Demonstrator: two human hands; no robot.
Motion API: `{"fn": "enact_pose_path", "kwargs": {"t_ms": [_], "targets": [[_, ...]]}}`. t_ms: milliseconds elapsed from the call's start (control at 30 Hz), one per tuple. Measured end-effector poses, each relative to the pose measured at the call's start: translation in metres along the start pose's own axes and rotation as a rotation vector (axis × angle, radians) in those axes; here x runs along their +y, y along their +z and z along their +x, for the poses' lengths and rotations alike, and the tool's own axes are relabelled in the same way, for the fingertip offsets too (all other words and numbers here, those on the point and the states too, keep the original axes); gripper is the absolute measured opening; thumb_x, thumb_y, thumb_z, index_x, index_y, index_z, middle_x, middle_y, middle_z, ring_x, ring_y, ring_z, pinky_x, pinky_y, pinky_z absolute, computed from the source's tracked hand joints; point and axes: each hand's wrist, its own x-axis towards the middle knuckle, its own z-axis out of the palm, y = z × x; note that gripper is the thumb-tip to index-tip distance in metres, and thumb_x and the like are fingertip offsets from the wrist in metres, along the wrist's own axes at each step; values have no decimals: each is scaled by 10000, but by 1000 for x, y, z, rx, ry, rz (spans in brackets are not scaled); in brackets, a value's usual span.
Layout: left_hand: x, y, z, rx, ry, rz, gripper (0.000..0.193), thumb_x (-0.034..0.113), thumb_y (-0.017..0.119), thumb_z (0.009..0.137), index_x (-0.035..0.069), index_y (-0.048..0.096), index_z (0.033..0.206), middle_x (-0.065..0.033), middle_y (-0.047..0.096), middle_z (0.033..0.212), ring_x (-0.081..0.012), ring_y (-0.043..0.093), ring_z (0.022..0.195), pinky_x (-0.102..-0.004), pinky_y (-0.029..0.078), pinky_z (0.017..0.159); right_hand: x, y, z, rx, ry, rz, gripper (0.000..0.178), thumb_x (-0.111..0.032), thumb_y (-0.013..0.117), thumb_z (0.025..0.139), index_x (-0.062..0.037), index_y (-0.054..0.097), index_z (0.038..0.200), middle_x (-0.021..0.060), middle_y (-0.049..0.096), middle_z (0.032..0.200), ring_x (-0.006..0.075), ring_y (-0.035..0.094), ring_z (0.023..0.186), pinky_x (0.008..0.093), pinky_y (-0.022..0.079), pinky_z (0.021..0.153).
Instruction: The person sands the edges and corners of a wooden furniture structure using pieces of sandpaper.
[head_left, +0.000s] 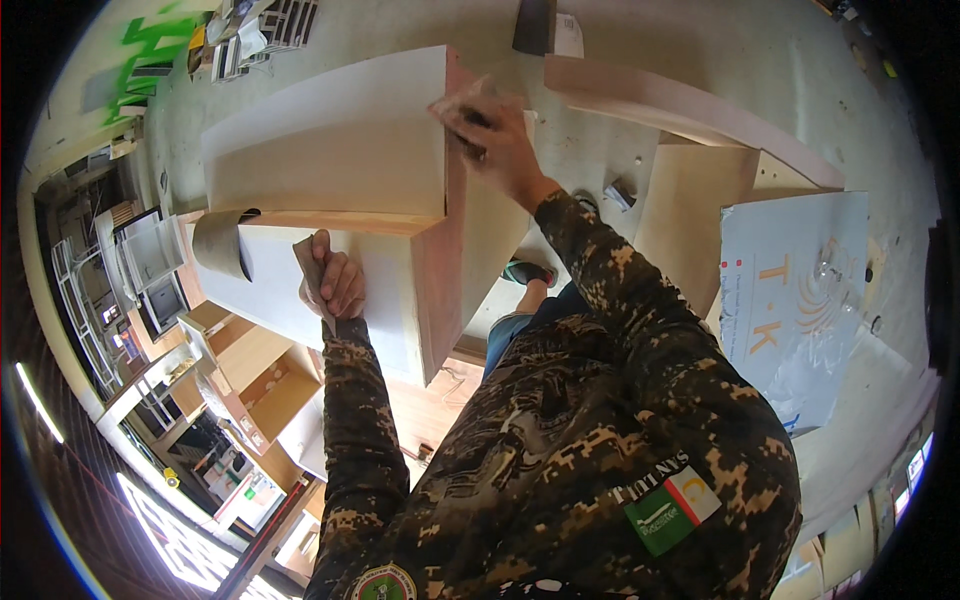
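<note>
A large box-like wooden cabinet piece (330, 150) with pale white panels and bare wood edges stands before me. My left hand (343, 285) is closed on a folded brown sheet of sandpaper (312, 272), above the nearer white panel (385, 270). My right hand (495, 140), smeared by motion, is at the pinkish edge (455, 190) by the far right corner. Its fingers curl around something blurred and pale brown that I cannot make out. A curled brown sheet (222, 247), like the sandpaper, lies on the panel's left end.
To the right stand a curved wooden piece (690, 105) and a wooden panel (695, 205). A flat light-blue printed board (790, 300) lies nearby. Open wooden cabinets (265, 385) are at the lower left. Slatted pieces (265, 40) are stacked at the far left. Small scraps (620, 193) lie on the floor.
</note>
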Motion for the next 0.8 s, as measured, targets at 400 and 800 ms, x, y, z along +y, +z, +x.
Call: {"fn": "enact_pose_path", "kwargs": {"t_ms": [400, 800], "targets": [[-1, 4, -2, 69, 21, 7, 200, 232, 426, 1059, 36, 418, 1027, -197, 627, 669, -198, 611, 437, -245, 501, 332, 56, -1, 57, -66, 377, 453, 402, -82, 579, 831, -70, 656, 1225, 176, 645, 1168, 331, 624, 1068, 363, 487, 934], [-2, 3, -2, 53, 26, 18, 193, 233, 415, 1062, 47, 401, 1015, -208, 640, 687, -211, 630, 460, -246, 518, 347, 18, 10, -6, -158, 457, 580, 415, 82, 476, 843, 11, 648, 1213, 112, 630, 1218, 177, 595, 1143, 303, 462, 993]]}}
